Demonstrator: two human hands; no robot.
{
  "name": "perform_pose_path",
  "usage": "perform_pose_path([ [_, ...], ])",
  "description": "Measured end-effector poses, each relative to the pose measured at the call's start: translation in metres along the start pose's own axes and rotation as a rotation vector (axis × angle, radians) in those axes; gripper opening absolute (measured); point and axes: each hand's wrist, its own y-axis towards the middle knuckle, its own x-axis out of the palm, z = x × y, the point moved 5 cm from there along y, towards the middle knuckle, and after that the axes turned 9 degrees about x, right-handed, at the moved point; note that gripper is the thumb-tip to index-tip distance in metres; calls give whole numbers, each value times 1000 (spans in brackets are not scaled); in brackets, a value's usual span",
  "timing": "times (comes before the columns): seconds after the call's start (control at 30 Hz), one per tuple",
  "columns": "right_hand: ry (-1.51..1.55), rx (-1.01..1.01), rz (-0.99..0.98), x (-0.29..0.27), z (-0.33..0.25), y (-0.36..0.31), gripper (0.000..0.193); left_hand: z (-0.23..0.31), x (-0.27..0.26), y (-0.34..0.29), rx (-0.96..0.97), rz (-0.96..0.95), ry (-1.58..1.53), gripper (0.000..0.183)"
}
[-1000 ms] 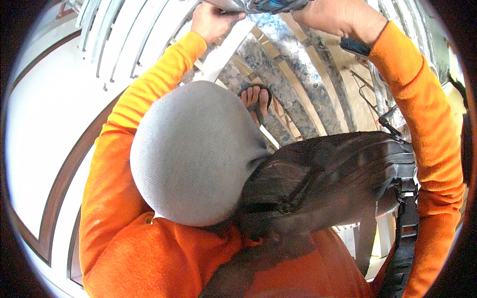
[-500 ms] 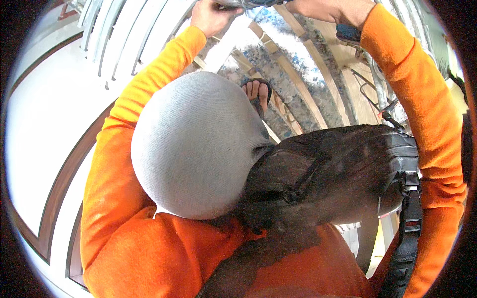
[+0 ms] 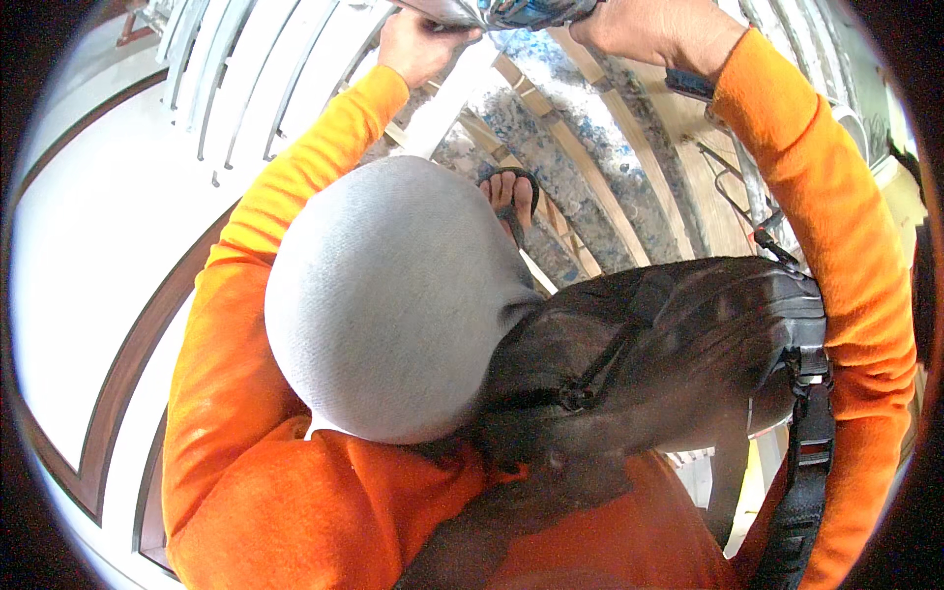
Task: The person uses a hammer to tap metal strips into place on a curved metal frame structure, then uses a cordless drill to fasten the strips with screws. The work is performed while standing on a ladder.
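Both my hands are at the upper edge, partly cut off by it. Between them is a shiny silver-and-blue thing [image 3: 536,12], crinkled like film; its kind cannot be made out. My left hand [image 3: 425,47] is closed at its left end, the fingers curled under a silvery part. My right hand [image 3: 654,31] grips its right end, fingers bent and mostly hidden. A dark band [image 3: 690,85] shows at my right wrist. Orange sleeves cover both arms.
Below my hands are wooden slats [image 3: 580,147] over a stained grey-and-blue surface. A sandalled foot [image 3: 511,192] stands among them. Grey metal bars [image 3: 231,79] line the upper left, beside a white panel [image 3: 98,246] with brown trim. A black bag [image 3: 649,344] hangs against my body.
Both hands and the shiny thing have come slightly lower in the picture, so more of the thing shows. Both hands keep their hold.
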Motion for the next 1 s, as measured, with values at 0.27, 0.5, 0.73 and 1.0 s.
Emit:
perform_pose_path([
  [0.27,-135,-233,78,0,-26,22,16,-7,4,1,-8,40,-255,29],
  [0.5,-71,-10,41,-4,-9,6,27,-6,5,-4,-66,65,-281,28],
  [0.73,-80,-67,88,5,-2,19,26,-12,9,-6,-46,66,-237,28],
  [1.0,-65,40,-86,4,-4,3,20,3,2,-3,-9,72,-188,30],
])
